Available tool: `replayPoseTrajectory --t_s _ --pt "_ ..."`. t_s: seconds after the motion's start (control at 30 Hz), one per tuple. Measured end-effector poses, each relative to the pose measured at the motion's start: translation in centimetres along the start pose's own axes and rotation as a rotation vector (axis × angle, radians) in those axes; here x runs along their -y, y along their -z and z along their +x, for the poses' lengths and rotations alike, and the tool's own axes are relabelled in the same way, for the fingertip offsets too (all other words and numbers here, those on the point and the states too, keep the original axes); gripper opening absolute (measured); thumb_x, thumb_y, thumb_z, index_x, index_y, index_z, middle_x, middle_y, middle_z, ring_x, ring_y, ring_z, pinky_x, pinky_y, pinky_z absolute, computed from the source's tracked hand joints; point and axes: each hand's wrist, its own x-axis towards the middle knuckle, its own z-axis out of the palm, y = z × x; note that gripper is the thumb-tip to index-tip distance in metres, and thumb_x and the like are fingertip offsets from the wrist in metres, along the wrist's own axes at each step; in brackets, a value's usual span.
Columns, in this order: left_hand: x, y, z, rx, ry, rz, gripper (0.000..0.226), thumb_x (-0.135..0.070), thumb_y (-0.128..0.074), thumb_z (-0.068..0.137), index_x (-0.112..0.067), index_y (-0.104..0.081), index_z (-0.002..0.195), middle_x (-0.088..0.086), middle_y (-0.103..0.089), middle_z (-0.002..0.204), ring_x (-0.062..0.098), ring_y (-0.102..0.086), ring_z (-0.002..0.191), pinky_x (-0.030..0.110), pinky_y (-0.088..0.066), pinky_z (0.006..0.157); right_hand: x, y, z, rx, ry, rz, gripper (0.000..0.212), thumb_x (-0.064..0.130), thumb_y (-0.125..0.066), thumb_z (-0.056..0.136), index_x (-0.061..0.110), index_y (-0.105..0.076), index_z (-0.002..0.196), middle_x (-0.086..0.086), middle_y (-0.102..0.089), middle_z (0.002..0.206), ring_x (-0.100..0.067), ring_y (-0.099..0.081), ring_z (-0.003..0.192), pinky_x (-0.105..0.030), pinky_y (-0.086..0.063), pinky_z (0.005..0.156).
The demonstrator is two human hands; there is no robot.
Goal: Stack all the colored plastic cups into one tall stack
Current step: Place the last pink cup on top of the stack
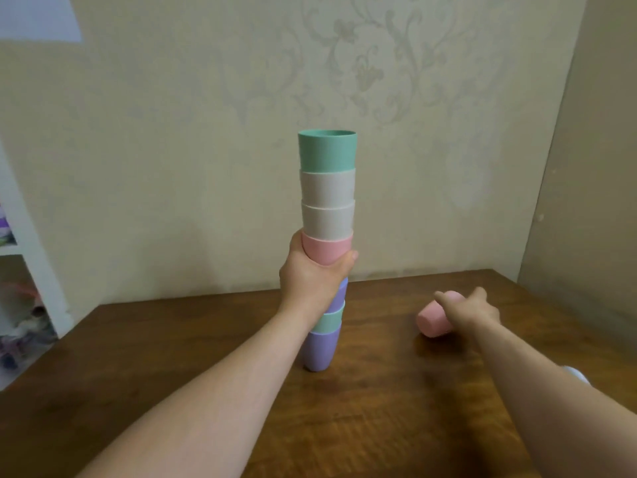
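Observation:
A tall stack of nested cups (327,188) stands upright on the wooden table (379,408), a green cup on top, two beige ones under it, then pink, purple, green and purple at the base. My left hand (312,281) is wrapped around the stack's middle, just below the pink cup. To the right a single pink cup (435,318) lies on its side on the table. My right hand (474,307) rests over it, fingers curled onto its wall.
A patterned beige wall stands close behind the table. A white shelf unit (31,263) with soft items is at the far left. A wall corner (551,201) closes in the table's right rear.

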Motion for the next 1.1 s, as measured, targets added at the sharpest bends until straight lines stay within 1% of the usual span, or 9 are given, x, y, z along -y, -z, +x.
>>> replayPoseTrajectory --t_s 0.07,0.17,0.2,0.33,0.47,0.63,0.77,0.9,1.1 --pt "0.0 -0.7 -0.3 0.02 -0.021 0.031 0.059 -0.042 -0.096 0.069 -0.038 -0.061 0.116 -0.021 -0.074 0.099 0.016 -0.074 0.096 0.03 -0.057 0.081 -0.3 -0.8 0.9 -0.023 -0.069 0.019 0.102 0.069 -0.068 0.088 0.026 -0.016 0.164 -0.027 -0.035 0.157 -0.051 -0.052 0.127 -0.056 -0.047 0.087" --pt "0.0 -1.6 -0.2 0.057 -0.031 0.066 0.053 -0.041 -0.097 0.068 -0.043 -0.059 0.105 -0.024 -0.072 0.094 0.01 -0.072 0.09 0.026 -0.054 0.077 -0.5 -2.3 1.9 0.016 -0.118 -0.025 0.111 0.081 -0.065 0.08 0.034 -0.011 0.165 -0.025 -0.036 0.154 -0.051 -0.049 0.127 -0.06 -0.049 0.102" --pt "0.0 -1.8 -0.1 0.063 -0.032 0.074 0.051 -0.042 -0.097 0.068 -0.044 -0.058 0.101 -0.025 -0.072 0.093 0.007 -0.072 0.088 0.025 -0.053 0.076 -0.4 -2.8 2.1 0.051 -0.107 -0.048 0.111 0.08 -0.067 0.079 0.035 -0.012 0.164 -0.025 -0.038 0.152 -0.05 -0.05 0.124 -0.06 -0.051 0.101" --pt "0.1 -1.4 0.6 0.029 -0.023 0.074 0.05 -0.043 -0.096 0.068 -0.046 -0.056 0.098 -0.024 -0.072 0.095 0.016 -0.073 0.094 0.03 -0.057 0.081 0.4 -4.0 -0.1 0.179 0.046 -0.097 0.101 0.057 -0.077 0.085 0.034 -0.015 0.161 -0.019 -0.048 0.151 -0.046 -0.057 0.123 -0.051 -0.054 0.086" --pt "0.5 0.2 1.1 -0.029 0.011 0.006 0.052 -0.049 -0.093 0.064 -0.043 -0.059 0.102 -0.02 -0.075 0.1 0.019 -0.076 0.096 0.039 -0.062 0.086 0.5 -5.0 -2.4 0.215 0.218 0.004 0.098 0.045 -0.082 0.083 0.033 -0.022 0.16 -0.016 -0.054 0.148 -0.042 -0.058 0.123 -0.051 -0.055 0.097" --pt "0.5 2.4 1.1 -0.02 0.055 -0.067 0.057 -0.044 -0.093 0.066 -0.042 -0.06 0.113 -0.017 -0.077 0.105 0.016 -0.077 0.097 0.045 -0.065 0.089 2.0 -4.7 -5.2 0.228 0.288 0.264 0.121 0.03 -0.095 0.072 0.032 -0.017 0.166 -0.011 -0.05 0.151 -0.039 -0.057 0.126 -0.057 -0.058 0.098" --pt "0.1 2.4 0.5 0.023 0.059 -0.06 0.062 -0.049 -0.092 0.059 -0.043 -0.061 0.112 -0.017 -0.078 0.103 0.015 -0.077 0.096 0.045 -0.065 0.088 7.5 -1.8 -8.5 0.15 0.473 0.458 0.112 0.024 -0.094 0.074 0.021 -0.027 0.164 -0.009 -0.055 0.146 -0.028 -0.06 0.12 -0.051 -0.057 0.099" --pt "-0.7 2.9 0.3 0.047 0.091 -0.022 0.065 -0.047 -0.094 0.06 -0.039 -0.062 0.117 -0.012 -0.078 0.101 0.016 -0.077 0.092 0.046 -0.066 0.087 15.7 3.8 -13.5 0.088 0.693 0.662 0.088 0.025 -0.092 0.076 0.025 -0.042 0.149 0.003 -0.063 0.123 -0.019 -0.066 0.104 -0.03 -0.057 0.073" --pt "-1.1 4.1 -0.5 0.081 0.087 0.01 0.07 -0.055 -0.093 0.057 -0.039 -0.062 0.118 -0.011 -0.079 0.105 0.019 -0.078 0.094 0.045 -0.066 0.087 24.8 10.8 -21.4 0.127 0.961 0.821 0.097 0.026 -0.09 0.079 0.039 -0.031 0.154 0.007 -0.061 0.123 -0.007 -0.067 0.101 -0.02 -0.058 0.071"
